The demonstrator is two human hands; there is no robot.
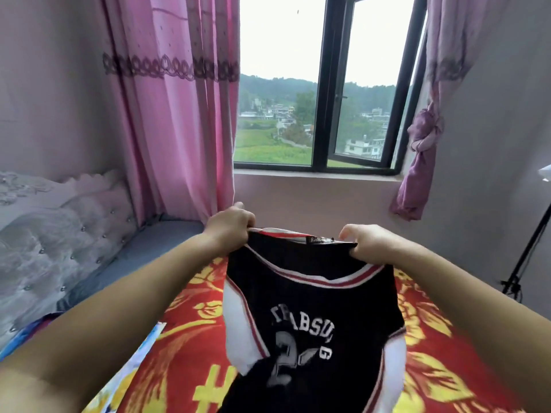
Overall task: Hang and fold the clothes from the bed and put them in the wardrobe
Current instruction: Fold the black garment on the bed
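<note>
Hands up front: left hand (231,225) and right hand (368,242) each have fingers curled tight on the shoulders of a black jersey (313,317), red-and-white trim, grey lettering. It hangs over the bed's red-and-yellow floral blanket (185,347). Pink curtains (179,114) frame the window (328,84).

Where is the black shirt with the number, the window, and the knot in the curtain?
black jersey (313,317), head view, on the chest above the number.
window (328,84), head view, on the dark middle frame post.
curtain knot (425,129), head view, on the tied purple bunch at right.
</note>
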